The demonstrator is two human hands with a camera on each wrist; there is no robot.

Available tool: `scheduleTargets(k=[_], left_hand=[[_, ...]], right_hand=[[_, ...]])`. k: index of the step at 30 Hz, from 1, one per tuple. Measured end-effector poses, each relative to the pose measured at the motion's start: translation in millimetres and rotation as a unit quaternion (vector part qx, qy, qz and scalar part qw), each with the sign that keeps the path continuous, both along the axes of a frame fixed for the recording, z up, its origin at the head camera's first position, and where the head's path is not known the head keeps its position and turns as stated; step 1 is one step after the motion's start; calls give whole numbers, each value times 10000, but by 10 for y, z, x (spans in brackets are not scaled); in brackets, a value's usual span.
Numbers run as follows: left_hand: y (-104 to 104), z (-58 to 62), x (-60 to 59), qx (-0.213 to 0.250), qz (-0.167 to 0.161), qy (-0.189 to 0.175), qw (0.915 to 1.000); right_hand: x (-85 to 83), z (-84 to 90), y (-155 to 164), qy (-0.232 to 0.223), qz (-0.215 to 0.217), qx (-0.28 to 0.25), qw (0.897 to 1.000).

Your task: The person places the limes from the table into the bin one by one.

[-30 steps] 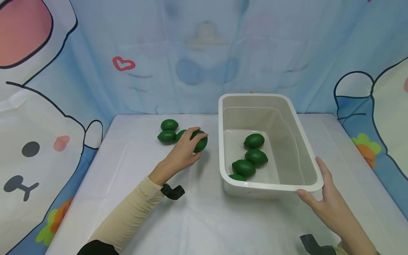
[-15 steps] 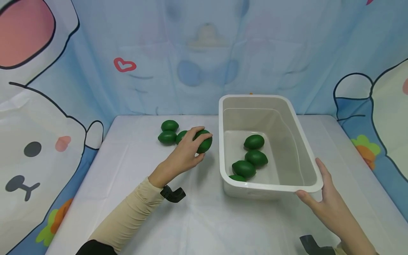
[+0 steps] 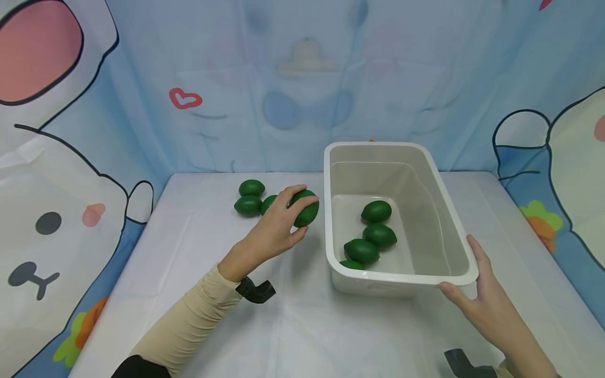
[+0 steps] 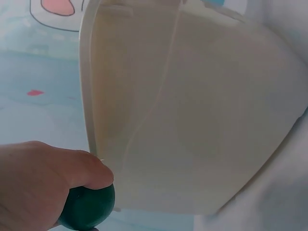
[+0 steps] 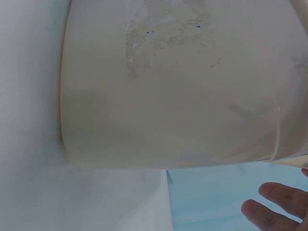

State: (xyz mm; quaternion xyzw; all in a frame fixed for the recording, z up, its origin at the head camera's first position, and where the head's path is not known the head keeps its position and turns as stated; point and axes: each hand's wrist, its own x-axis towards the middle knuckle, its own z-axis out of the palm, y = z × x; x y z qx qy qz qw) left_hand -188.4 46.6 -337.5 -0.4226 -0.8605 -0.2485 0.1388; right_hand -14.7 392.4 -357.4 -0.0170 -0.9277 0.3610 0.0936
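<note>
We see only part of one lime (image 3: 350, 264) behind the bin's near rim (image 3: 402, 278). Our left hand (image 3: 276, 224) covers another lime (image 3: 268, 202). The right hand (image 5: 281, 209) is cut off at the right wrist view's lower right.

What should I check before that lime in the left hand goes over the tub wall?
1. Grip: left hand has fingers curled round the lime: ok.
2. Lift: lime looks clear of the table, but it is below the tub rim: not ok.
3. Tub steadied: right hand touches its near right corner: ok.
4. Landing room: four limes lie at the left and middle of the floor, right side bare: ok.
5. Loose limes on the table apart from the lifted one: cannot tell.
</note>
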Motion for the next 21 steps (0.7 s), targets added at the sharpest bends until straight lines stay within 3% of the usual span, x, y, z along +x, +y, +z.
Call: scheduleTargets(k=[21], left_hand=[[88, 208, 148, 287, -363, 481, 9978]], right_hand=[[3, 23, -7, -26, 8, -23, 10000]])
